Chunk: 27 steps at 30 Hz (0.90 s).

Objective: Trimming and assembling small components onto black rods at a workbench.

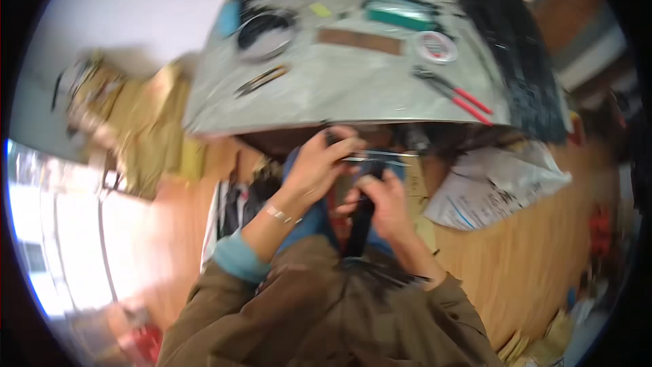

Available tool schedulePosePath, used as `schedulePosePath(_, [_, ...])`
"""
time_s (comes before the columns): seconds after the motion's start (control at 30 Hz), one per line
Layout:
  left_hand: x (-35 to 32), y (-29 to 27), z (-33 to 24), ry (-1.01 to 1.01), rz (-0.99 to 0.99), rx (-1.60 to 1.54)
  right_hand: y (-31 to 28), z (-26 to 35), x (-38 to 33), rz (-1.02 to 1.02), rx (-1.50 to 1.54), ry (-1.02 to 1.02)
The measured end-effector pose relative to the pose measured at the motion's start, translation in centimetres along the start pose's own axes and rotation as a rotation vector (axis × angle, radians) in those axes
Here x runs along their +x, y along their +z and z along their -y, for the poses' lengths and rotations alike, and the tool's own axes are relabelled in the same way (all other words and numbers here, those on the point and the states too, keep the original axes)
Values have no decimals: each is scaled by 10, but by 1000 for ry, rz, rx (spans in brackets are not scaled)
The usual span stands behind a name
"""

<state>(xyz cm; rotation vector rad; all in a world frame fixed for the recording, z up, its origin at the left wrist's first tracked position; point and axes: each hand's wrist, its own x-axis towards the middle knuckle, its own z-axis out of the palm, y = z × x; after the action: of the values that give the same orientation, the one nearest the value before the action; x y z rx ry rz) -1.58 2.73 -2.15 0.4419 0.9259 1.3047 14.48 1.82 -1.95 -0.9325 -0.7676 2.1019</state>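
Note:
My left hand [319, 163] and my right hand [384, 200] are close together just below the near edge of the grey worktable [353, 95]. The left hand pinches a thin, shiny metal strip [380, 156] that runs to the right. A black strap [360, 221] hangs down toward my lap from the right hand, which grips it. The picture is blurred, so finer detail of either item is unclear.
On the table lie red-handled pliers [458, 95], a brown strip [360, 41], a round white tape roll [435, 46], a teal box [401, 17], a dark round dish [265, 34] and a black mat [516, 61]. White printed paper [489, 190] lies on the wooden floor at right.

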Motion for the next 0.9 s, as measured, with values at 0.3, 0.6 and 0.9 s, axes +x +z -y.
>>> schedulePosePath(0.3, [-12, -22, -12, 68, 38, -147, 11, -17, 9, 145, -37, -14])
schedulePosePath(0.6, [-7, -19, -14, 57, 38, -129, 11, -20, 11, 160, -43, -18])
schedulePosePath(0.9, [-10, -13, -18, 56, -5, -61, 9, -19, 11, 179, -38, 0])
